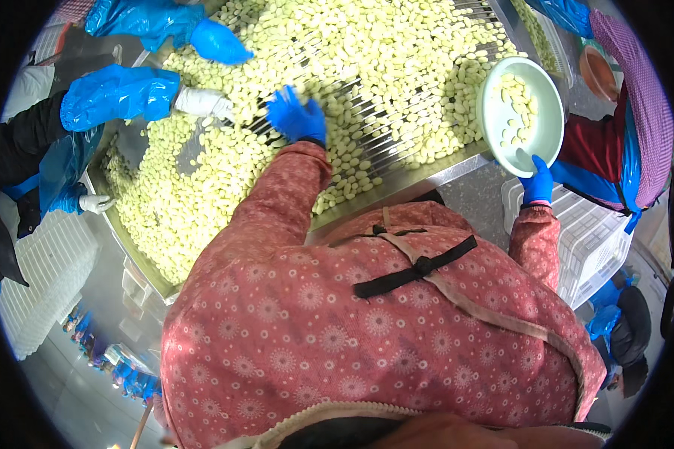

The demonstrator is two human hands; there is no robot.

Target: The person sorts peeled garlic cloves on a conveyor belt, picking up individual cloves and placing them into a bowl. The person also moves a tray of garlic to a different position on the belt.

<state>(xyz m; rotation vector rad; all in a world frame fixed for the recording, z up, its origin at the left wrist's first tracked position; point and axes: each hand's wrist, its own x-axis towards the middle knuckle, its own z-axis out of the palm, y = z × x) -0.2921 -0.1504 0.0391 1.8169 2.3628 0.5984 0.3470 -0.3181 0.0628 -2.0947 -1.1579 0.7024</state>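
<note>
My left hand [298, 117], in a blue glove, reaches over a metal-framed table with a slatted metal grate [390, 120]. Its fingers are spread, and I see nothing held in them. Around it lie many pale green oval pieces of produce [365, 33], which look like peeled beans or small fruit. My right hand [538, 182], also gloved in blue, grips the near rim of a pale green plastic bowl [488, 120]. The bowl is tilted beside the table's right edge, with several of the same pieces inside.
Co-workers' hands, one in a blue glove [219, 42] and two in white gloves [205, 104] [95, 203], are at the table's left side. A white plastic crate [572, 230] stands right of me, near another person in a checked garment [640, 112]. Stacked white trays [53, 275] stand left.
</note>
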